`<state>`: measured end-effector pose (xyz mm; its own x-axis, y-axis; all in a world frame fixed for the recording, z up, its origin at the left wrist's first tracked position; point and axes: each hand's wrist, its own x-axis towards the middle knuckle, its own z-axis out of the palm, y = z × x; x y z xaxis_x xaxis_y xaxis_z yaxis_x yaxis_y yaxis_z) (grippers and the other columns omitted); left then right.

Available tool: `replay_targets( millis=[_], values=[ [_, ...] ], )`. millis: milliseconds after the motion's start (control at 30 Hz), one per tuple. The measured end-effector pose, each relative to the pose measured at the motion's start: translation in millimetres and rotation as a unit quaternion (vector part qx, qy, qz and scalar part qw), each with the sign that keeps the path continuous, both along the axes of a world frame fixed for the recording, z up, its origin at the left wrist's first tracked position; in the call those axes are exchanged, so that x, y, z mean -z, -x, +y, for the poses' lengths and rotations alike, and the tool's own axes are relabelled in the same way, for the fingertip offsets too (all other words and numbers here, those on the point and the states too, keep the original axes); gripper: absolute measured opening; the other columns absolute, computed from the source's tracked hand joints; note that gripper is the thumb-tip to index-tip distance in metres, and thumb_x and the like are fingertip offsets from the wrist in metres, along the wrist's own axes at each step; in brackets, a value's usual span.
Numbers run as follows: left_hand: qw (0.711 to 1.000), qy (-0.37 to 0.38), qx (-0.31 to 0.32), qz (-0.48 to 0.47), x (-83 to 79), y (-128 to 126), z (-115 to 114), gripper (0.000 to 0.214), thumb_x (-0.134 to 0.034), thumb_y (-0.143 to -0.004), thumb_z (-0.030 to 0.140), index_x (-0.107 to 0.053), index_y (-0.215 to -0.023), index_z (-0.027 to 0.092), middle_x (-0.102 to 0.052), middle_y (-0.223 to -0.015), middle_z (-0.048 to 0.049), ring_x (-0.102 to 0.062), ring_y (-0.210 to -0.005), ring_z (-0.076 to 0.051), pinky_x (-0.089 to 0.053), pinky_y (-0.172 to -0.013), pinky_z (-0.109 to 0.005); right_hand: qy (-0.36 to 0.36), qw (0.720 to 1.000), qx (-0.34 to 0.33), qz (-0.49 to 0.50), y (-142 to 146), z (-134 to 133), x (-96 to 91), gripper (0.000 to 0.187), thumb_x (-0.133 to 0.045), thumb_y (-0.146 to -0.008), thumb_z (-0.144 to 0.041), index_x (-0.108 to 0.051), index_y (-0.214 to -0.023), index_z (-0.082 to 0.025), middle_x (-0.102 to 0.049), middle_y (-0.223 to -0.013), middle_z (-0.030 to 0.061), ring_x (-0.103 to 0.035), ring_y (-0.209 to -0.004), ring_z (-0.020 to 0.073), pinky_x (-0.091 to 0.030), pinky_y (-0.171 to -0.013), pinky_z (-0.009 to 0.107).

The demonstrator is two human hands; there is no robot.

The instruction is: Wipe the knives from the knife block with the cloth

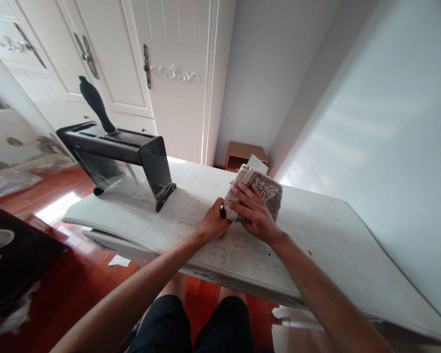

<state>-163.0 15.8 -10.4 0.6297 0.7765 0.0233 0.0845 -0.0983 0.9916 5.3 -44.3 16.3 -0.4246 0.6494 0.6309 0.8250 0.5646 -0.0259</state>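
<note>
My left hand [213,219] is closed around the black handle [222,212] of a knife. The knife's broad pale blade [257,164] shows past the far edge of a folded brown-and-cream patterned towel [268,191]. Most of the blade is hidden by the cloth. Over the towel lies my right hand [255,213], its fingers pressing the folded cloth against the blade; the thumb is hidden. To the left stands a black knife block [113,144] with clear panels, and one knife with a black handle [97,105] is upright in its slot.
The white, stained tabletop [316,235] has a few dark specks on it. Behind it are a white wardrobe [180,44] and a small brown wooden cabinet [238,149]. A wall [397,132] borders the right side. Dark furniture [18,264] and plastic sheeting [12,184] are at left.
</note>
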Motion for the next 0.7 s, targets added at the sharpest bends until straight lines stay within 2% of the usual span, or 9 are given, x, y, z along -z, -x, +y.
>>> replay_targets(
  millis=[333,400,533,700],
  values=[
    [1.000,0.024,-0.015,-0.006,-3.5,3.8,0.3,0.033,-0.064,-0.073,0.027,-0.038,-0.093,0.025,-0.047,-0.054,0.0129,-0.044,-0.030,-0.009,-0.030,-0.029,-0.017,-0.035,0.999,-0.031,-0.023,-15.5,-0.1,6.5,0.046,-0.049,-0.080,0.001,-0.067,-0.115,-0.021,-0.048,-0.147,0.0095,-0.033,-0.144,0.0265,-0.023,-0.118,0.058],
    [0.999,0.024,-0.028,-0.004,-3.7,3.1,0.7,0.032,-0.063,-0.073,0.027,-0.038,-0.092,0.025,-0.046,-0.053,0.0129,-0.044,-0.029,-0.009,-0.030,-0.030,-0.017,-0.040,0.998,-0.040,-0.011,-17.1,1.6,9.4,0.049,-0.049,-0.082,0.000,-0.064,-0.123,-0.023,-0.046,-0.149,0.0089,-0.034,-0.144,0.0265,-0.026,-0.117,0.058],
    [0.999,0.021,-0.043,-0.007,-1.6,2.0,1.6,0.031,-0.063,-0.074,0.026,-0.038,-0.092,0.025,-0.045,-0.050,0.0131,-0.045,-0.029,-0.011,-0.029,-0.030,-0.018,-0.054,0.996,-0.047,0.054,-15.1,3.2,11.7,0.063,-0.049,-0.086,-0.004,-0.044,-0.145,-0.026,-0.039,-0.154,0.0086,-0.037,-0.142,0.0265,-0.032,-0.116,0.056],
    [0.999,-0.003,-0.033,-0.012,3.1,1.8,2.3,0.029,-0.062,-0.075,0.026,-0.039,-0.092,0.025,-0.049,-0.053,0.0117,-0.046,-0.030,-0.010,-0.030,-0.031,-0.018,-0.062,0.996,-0.030,0.064,-4.0,0.4,9.5,0.065,-0.051,-0.090,-0.010,-0.033,-0.152,-0.022,-0.047,-0.148,0.0114,-0.041,-0.140,0.0273,-0.033,-0.116,0.056]
  ],
)
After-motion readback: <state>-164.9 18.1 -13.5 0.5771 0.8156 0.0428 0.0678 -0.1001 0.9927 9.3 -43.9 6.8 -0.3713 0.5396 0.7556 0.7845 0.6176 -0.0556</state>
